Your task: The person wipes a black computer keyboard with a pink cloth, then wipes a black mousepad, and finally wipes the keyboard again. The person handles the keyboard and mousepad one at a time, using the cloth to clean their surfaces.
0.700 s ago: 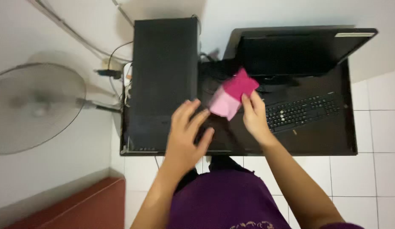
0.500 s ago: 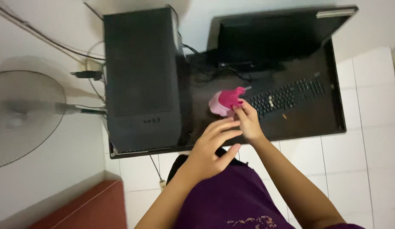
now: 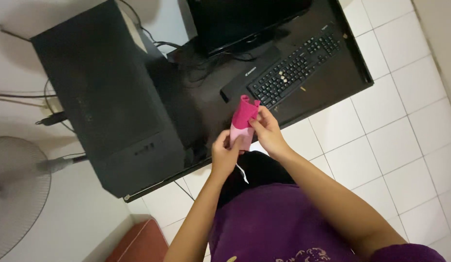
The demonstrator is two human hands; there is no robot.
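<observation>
A small pink cloth (image 3: 243, 121), dark pink at the top and pale pink below, is held upright over the near edge of a black desk (image 3: 327, 80). My left hand (image 3: 224, 154) grips its lower pale part. My right hand (image 3: 267, 132) pinches its right side near the middle. Both hands are close together in front of my purple shirt.
A black computer tower (image 3: 106, 97) stands on the left of the desk. A black keyboard (image 3: 295, 68) lies to the right, a dark monitor (image 3: 245, 19) behind it, cables between them. A standing fan (image 3: 17, 189) is at far left. White floor tiles surround the desk.
My left hand has come up and taken hold of the cloth's lower part. Both hands drew the cloth back toward my body. The view has tilted and shifted.
</observation>
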